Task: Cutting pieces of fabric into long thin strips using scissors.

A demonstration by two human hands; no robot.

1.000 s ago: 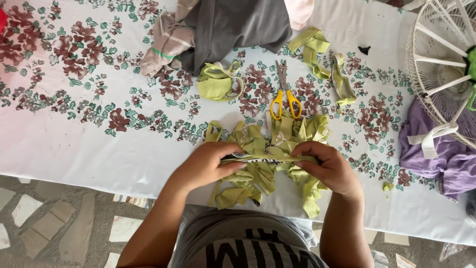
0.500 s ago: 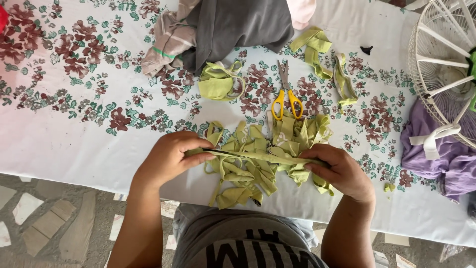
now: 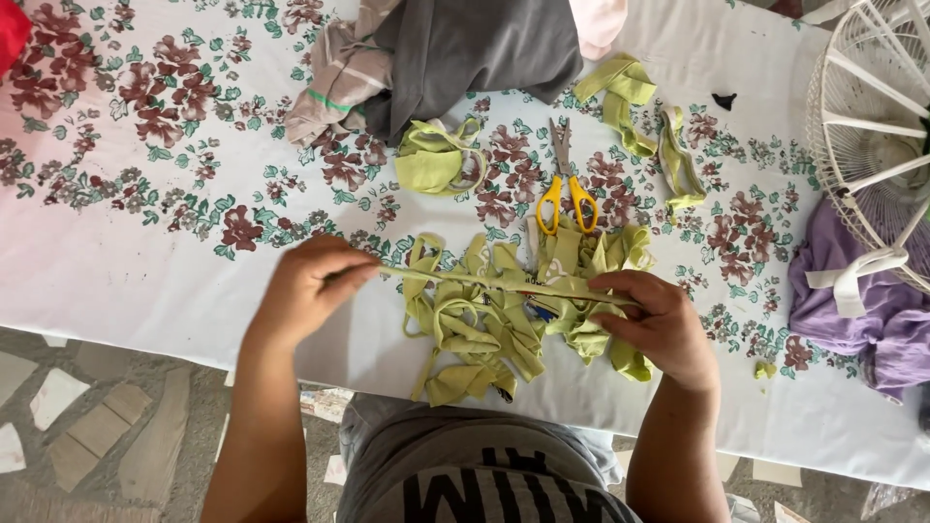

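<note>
Left hand pinched shut on one end of a light green fabric strip, right hand clenched on the other end. Strip pulled taut between them, just above a heap of green fabric strips at the near edge of the floral tablecloth. Yellow-handled scissors just beyond the heap, closed. Grey garment farther back; white wire fan guard far right.

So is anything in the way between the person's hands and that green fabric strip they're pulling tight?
Nothing visible. The left hand and right hand each already pinch an end of the green strip, stretched taut above the pile of green strips. The yellow scissors lie apart, farther up the tablecloth.
</note>
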